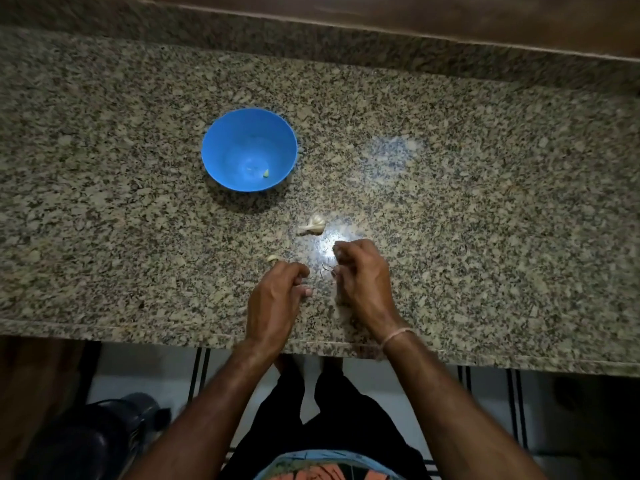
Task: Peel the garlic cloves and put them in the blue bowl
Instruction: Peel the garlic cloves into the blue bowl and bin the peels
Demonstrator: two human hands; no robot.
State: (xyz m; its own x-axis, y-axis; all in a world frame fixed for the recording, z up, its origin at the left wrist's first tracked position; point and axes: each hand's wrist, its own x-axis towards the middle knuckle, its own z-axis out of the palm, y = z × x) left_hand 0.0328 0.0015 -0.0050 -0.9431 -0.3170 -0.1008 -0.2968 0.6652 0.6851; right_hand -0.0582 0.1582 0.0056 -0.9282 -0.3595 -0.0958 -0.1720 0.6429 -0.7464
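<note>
Granite bench [450, 168]; blue bowl [225, 143] holding one clove [266, 173]; nearer than bowl, garlic bulb [313, 225], left grip [277, 296], right grip [363, 278], both curled, contents unclear.

A speckled granite desk [485, 161] fills most of the frame, with a brown wooden ledge [381, 13] along its top edge. Pale floor tiles [149, 368] with dark stripes show below, and a dark rounded object [100, 438] sits lower left.

The blue bowl [225, 143] sits on the granite table [450, 168] with one small clove [266, 173] inside. Nearer the person than the bowl lies a garlic bulb [313, 225], then the left grip [277, 296] and right grip [360, 275], fingers curled.
</note>
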